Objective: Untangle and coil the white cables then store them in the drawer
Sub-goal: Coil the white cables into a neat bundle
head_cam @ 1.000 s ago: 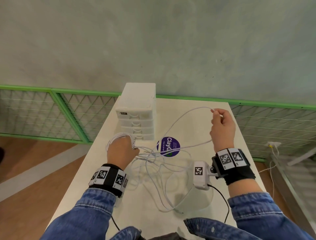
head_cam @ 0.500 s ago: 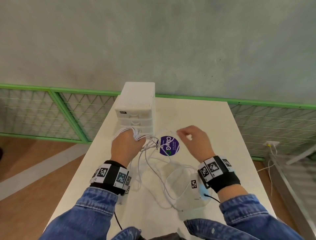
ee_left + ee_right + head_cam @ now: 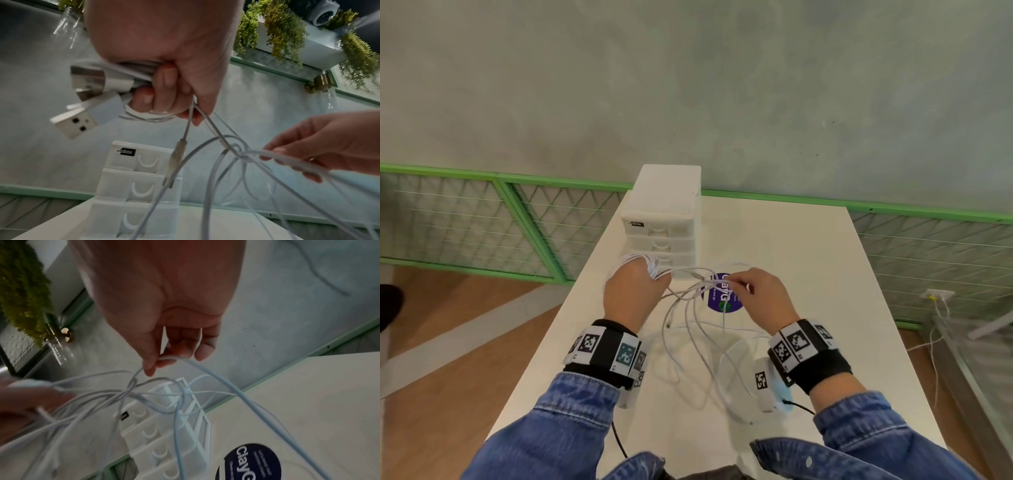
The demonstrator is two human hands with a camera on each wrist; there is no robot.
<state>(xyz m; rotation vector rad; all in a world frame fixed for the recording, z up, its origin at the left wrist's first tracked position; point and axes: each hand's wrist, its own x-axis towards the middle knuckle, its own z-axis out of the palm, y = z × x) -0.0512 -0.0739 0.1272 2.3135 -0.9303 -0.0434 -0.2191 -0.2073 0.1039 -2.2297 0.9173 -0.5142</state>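
1. The left hand's fingers are curling tight round a bundle of coiled white cables at upper centre of the left wrist view, two USB plugs jutting from the fist toward the left of the frame.

2. The left hand is hovering at centre left of the head view, loops of cable showing over its knuckles, just in front of the drawer unit.

3. The right hand's thumb and fingertips are pinching a single strand of cable at the centre of the right wrist view, the other fingers loosely bent behind it.

4. The right hand is holding at centre of the head view, just right of the left hand, with a knot of crossed strands stretching between the two.

5. Loose cable is trailing down from both hands and lying in open loops on the white table, toward the bottom of the frame.

6. The white drawer unit is standing at the table's far edge, upper centre; its drawers are looking closed.

7. A round purple sticker is lying on the table, partly hidden by the right hand's fingers.
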